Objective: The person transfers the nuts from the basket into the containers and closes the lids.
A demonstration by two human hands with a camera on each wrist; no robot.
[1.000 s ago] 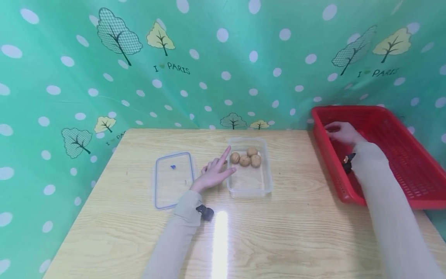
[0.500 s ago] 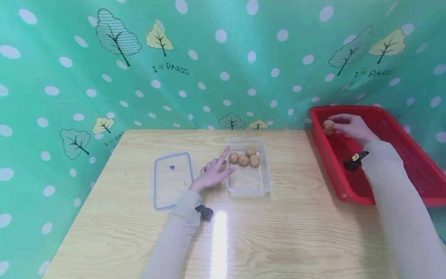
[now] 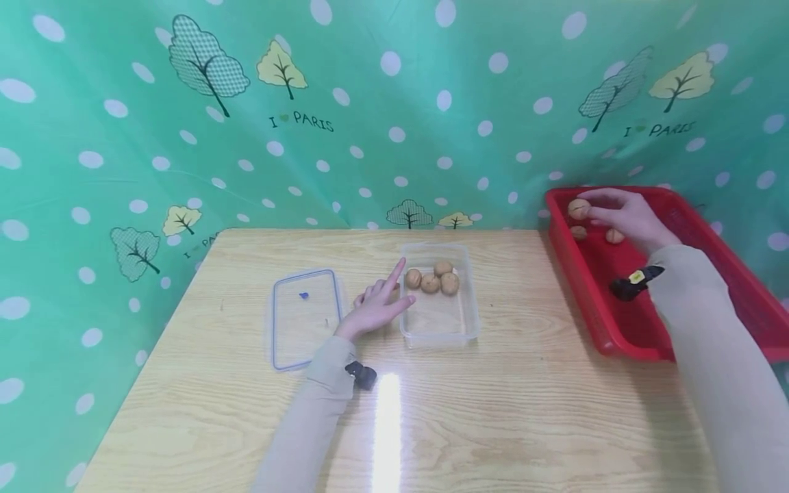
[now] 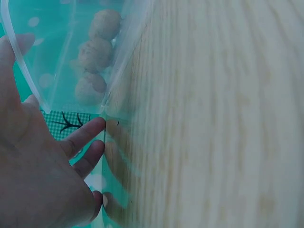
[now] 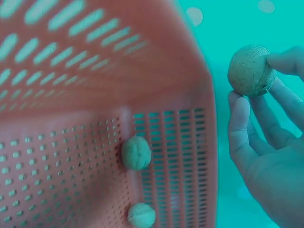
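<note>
A walnut (image 5: 251, 71) is pinched between thumb and fingertips of my right hand (image 3: 631, 218), above the far left corner of the red basket (image 3: 588, 301). Two more walnuts lie in the basket below: one walnut (image 3: 614, 235) and another walnut (image 3: 578, 233). My left hand (image 3: 377, 308) is spread at the left side of a clear plastic box (image 3: 439, 337). Its extended index finger and thumb touch the box's rim, and its other fingertips rest on the table, as the left wrist view shows. Several walnuts (image 3: 431, 283) sit inside the box, toward its far end.
Left of the box lies a clear lid (image 3: 306, 329) with a blue edge, partly behind the left forearm. A patterned green curtain (image 3: 345, 103) hangs behind the wooden table (image 3: 493, 411). The basket's raised walls stand at the table's right side.
My right hand has come up from the basket's far left corner with a walnut, uncovering two walnuts below. My left hand stays in place at the box.
</note>
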